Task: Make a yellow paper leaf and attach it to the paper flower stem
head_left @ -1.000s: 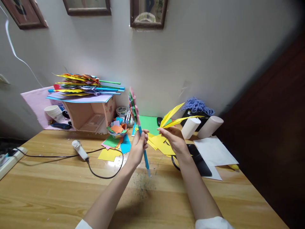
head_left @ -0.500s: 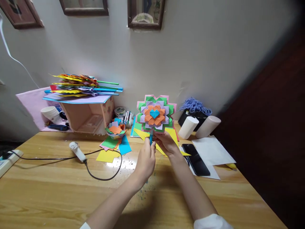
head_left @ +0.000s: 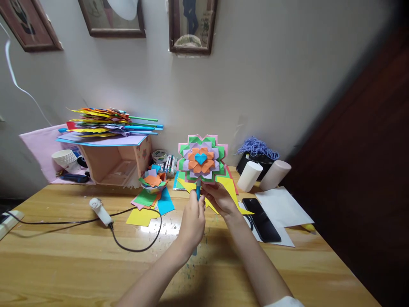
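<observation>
A layered paper flower (head_left: 201,170) faces me upright above the table, with pink, green, lilac and orange rings around a blue heart centre. It stands on a blue stick (head_left: 198,191). My left hand (head_left: 191,217) is wrapped round this stick, whose lower end shows beneath the fist. Just under the bloom, my right hand (head_left: 222,198) pinches the flower's lower edge near the top of the stick; its fingertips are partly hidden behind the paper. Yellow paper pieces (head_left: 228,187) lie on the table behind my hands.
At left, a glue gun (head_left: 100,212) trails a black cable. A pink box (head_left: 111,164) carries a pile of paper flowers (head_left: 99,121); beside it is a bowl of paper pieces (head_left: 153,183). A phone (head_left: 261,219), white sheets (head_left: 284,207) and two white rolls (head_left: 250,176) are at right.
The view has tilted up slightly, so everything sits a little lower in the picture. Both hands keep their hold on the flower and stick, with the flower still facing me.
</observation>
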`<state>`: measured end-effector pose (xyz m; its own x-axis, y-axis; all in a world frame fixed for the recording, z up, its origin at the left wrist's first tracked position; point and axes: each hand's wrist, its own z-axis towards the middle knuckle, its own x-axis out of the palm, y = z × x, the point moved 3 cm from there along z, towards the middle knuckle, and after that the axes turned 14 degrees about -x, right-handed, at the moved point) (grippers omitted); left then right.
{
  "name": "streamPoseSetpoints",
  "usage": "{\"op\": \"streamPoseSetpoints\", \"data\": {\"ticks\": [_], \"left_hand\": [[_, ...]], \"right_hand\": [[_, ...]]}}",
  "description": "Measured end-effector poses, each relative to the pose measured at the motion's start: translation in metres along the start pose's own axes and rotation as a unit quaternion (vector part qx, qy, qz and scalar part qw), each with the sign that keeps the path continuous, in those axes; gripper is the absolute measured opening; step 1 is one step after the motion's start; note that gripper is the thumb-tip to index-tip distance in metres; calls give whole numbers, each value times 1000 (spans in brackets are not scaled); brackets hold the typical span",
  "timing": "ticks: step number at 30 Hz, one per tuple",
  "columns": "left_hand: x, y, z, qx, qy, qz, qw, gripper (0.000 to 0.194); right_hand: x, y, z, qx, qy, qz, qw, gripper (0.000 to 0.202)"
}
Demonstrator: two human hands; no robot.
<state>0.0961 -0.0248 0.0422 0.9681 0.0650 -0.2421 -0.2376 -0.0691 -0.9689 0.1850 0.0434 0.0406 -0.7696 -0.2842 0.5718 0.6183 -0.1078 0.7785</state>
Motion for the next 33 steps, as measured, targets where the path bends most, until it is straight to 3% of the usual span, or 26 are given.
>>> {"op": "streamPoseSetpoints", "data": {"ticks": [5, 13, 20, 33], "left_hand": [[0, -2, -1, 3, -11, 28, 1000, 18], [3, -2, -1, 21, -20, 53, 998, 15], [0, -7, -3, 27, -44, 75, 996, 15], [5, -3, -5, 4, -27, 24, 999, 19]], "right_hand": [[2, -2, 0, -12, -18, -4, 1000, 18], [6, -2, 2, -22, 1, 26, 999, 26], [-1, 0, 5, -50, 3, -31, 998, 29], [-4, -11, 5, -127, -31, -42, 991, 30]]}}
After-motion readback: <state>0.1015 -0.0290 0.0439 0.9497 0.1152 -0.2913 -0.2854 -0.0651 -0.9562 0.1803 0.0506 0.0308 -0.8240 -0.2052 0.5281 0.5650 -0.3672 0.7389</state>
